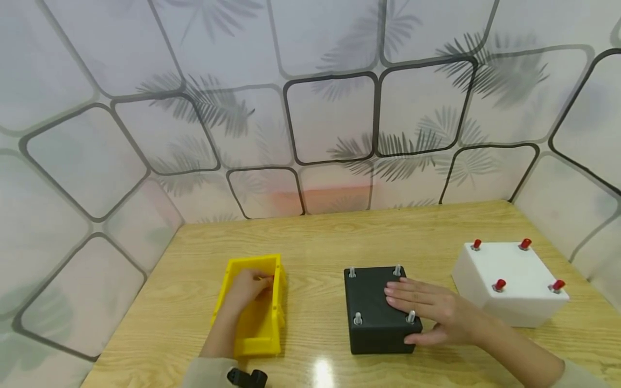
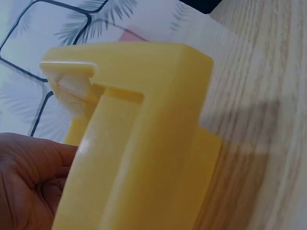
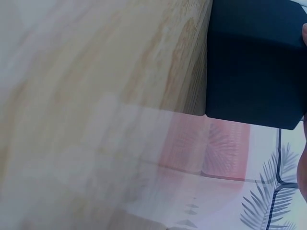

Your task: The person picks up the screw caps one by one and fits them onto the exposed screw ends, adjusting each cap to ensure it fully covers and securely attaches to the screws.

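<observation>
My left hand (image 1: 248, 288) reaches down into a yellow bin (image 1: 257, 346), its fingers bent near the right wall. A speck of red shows at the fingertips, and I cannot tell whether they grip it. In the left wrist view the bin's wall (image 2: 158, 105) hides most of the fingers. On a black box (image 1: 371, 296) rests my right hand (image 1: 441, 310), fingers laid straight over the top's right side and thumb against the lower right corner. Bare metal bolts (image 1: 358, 318) stand up at the box's top corners.
To the right stands a white box (image 1: 514, 269) with red caps (image 1: 499, 284) on its corner bolts. The wooden table (image 1: 310, 237) meets patterned wall panels (image 1: 335, 118) at the back and sides.
</observation>
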A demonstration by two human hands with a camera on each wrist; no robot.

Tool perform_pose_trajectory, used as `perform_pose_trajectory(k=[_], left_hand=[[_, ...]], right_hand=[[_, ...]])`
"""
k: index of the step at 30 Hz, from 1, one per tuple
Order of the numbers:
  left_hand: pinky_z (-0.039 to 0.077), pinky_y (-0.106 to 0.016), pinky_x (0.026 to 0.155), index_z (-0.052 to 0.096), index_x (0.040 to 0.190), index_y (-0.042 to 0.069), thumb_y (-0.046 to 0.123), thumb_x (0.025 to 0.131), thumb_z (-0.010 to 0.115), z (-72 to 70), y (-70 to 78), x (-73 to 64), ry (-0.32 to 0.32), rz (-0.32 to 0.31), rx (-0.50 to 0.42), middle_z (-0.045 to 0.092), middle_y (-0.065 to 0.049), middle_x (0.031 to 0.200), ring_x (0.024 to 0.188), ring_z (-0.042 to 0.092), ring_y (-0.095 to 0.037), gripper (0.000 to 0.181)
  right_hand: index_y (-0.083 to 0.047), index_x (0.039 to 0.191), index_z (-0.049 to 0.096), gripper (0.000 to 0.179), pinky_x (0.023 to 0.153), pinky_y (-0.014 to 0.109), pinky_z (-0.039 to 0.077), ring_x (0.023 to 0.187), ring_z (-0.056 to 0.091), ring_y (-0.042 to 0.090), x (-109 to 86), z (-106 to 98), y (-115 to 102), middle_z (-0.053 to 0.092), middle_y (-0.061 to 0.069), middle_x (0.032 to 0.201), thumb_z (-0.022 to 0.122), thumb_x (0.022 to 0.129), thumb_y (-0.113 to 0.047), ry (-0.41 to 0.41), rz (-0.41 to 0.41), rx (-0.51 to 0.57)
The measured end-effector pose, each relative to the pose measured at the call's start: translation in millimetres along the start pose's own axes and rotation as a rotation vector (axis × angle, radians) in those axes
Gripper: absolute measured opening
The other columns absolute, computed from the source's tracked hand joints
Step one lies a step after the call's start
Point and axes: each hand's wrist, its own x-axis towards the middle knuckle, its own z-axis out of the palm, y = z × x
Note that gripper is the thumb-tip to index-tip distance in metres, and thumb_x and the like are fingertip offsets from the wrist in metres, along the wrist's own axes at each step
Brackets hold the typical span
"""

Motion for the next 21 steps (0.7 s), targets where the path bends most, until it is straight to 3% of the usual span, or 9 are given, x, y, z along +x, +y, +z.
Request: perform_pose_trajectory(k=[5,9,15,21], left_hand=[[0.059,-0.033,0.062,0.063,0.1,-0.016,0.0,0.091,0.057,-3.8,5.5,-2.0,0.006,-0.053,-0.139,0.069,-0.018,0.079,0.063,0.066,-0.017,0.019],[0.059,-0.033,0.064,0.062,0.103,-0.015,0.002,0.093,0.056,-8.5,11.4,-4.4,0.002,-0.077,-0.195,0.068,-0.019,0.082,0.063,0.064,-0.014,0.021],[0.059,-0.03,0.064,0.064,0.101,-0.013,0.005,0.094,0.055,-17.1,20.7,-10.2,0.003,-0.045,-0.184,0.067,-0.02,0.083,0.066,0.065,-0.016,0.021],[0.058,-0.029,0.065,0.063,0.103,-0.014,0.006,0.095,0.054,-23.1,26.5,-17.6,-0.037,-0.026,-0.189,0.068,-0.019,0.085,0.069,0.066,-0.015,0.023]], right_hand=[[0.015,0.113,0.059,0.063,0.11,0.032,0.034,0.125,0.05,0.03,-2.0,1,1,0.06,0.025,0.122,0.08,0.076,-0.031,-0.002,0.006,-0.001],[0.015,0.113,0.059,0.064,0.11,0.033,0.034,0.125,0.051,0.03,-4.7,1,1,0.06,0.025,0.122,0.081,0.075,-0.032,-0.003,0.014,-0.006],[0.015,0.113,0.059,0.063,0.11,0.033,0.033,0.125,0.05,0.03,-5.6,0,2,0.059,0.025,0.123,0.08,0.076,-0.031,-0.004,0.016,0.011],[0.015,0.113,0.059,0.064,0.11,0.033,0.034,0.125,0.05,0.03,-5.4,1,1,0.059,0.025,0.123,0.081,0.075,-0.031,-0.009,0.022,0.019]])
